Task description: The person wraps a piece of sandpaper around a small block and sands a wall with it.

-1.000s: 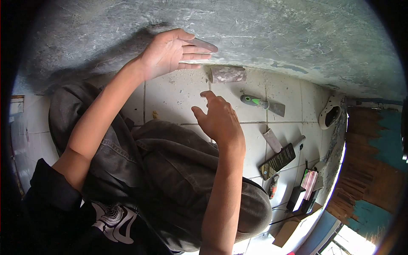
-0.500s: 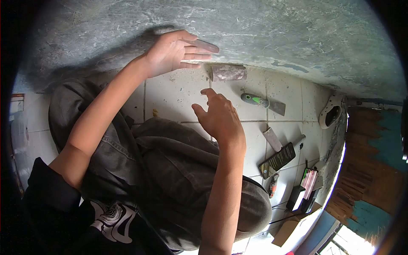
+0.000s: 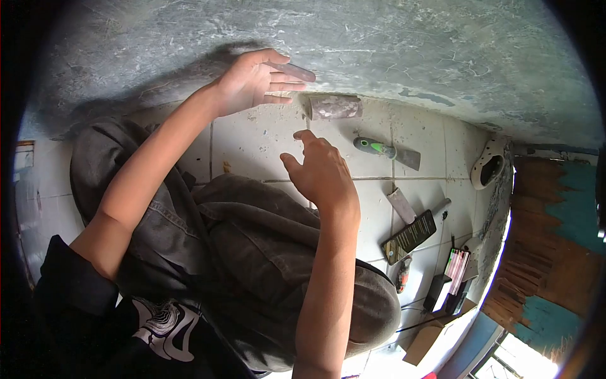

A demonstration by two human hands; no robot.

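My left hand is raised beside the grey wall, its fingers stretched out to the right. A flat grey-brown piece of what looks like sandpaper sticks out between thumb and fingers; its far side is hidden. Below the fingertips, a curled piece of worn sandpaper lies on the floor along the wall's foot. My right hand hovers above the tiles with thumb and fingers apart, holding nothing. To its right is a putty knife with a green and grey handle.
The scuffed grey wall runs across the top. On the tiled floor lie a second scraper, a phone, an orange-handled tool and a small box. A white clog stands at the right.
The view has shifted slightly, so the floor things sit a little further left. Both hands keep nearly the same pose; the left has dropped slightly.
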